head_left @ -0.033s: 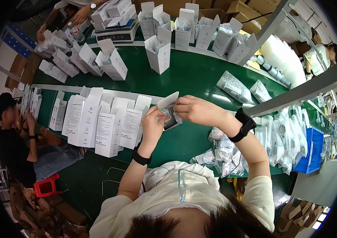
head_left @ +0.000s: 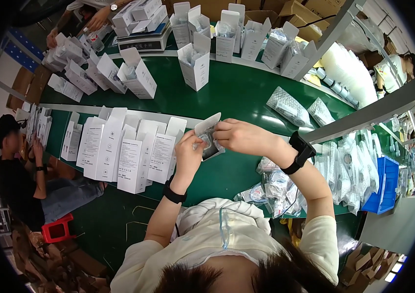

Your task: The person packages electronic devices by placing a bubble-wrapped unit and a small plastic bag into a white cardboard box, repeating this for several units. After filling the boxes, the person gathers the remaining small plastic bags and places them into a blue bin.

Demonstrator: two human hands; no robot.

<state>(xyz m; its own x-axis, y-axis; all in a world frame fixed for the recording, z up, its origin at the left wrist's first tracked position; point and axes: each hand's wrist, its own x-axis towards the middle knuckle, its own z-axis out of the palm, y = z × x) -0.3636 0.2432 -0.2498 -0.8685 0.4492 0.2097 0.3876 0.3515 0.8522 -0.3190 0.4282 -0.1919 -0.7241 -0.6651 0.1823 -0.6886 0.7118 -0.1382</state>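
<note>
In front of me a small white cardboard box [head_left: 212, 123] stands with its top flap raised, tilted so its opening faces me. My left hand [head_left: 188, 154] grips its left side, the thumb bent in over the opening. At the right edge of the opening my right hand [head_left: 241, 136] has its fingers pinched on a clear plastic bag [head_left: 208, 140] that lies partly inside. The fingers hide much of the bag, and I cannot make out its contents. Close to my left hand stands a row of white boxes [head_left: 130, 163] with raised flaps.
Bagged parts [head_left: 278, 188] lie right of my lap, by long clear bags [head_left: 346, 171] and a blue bin [head_left: 384, 183]. Filled open boxes [head_left: 195, 68] stand beyond. Two bubble-wrap pouches [head_left: 288, 107] lie near a metal post [head_left: 363, 115]. A co-worker [head_left: 19, 180] sits left.
</note>
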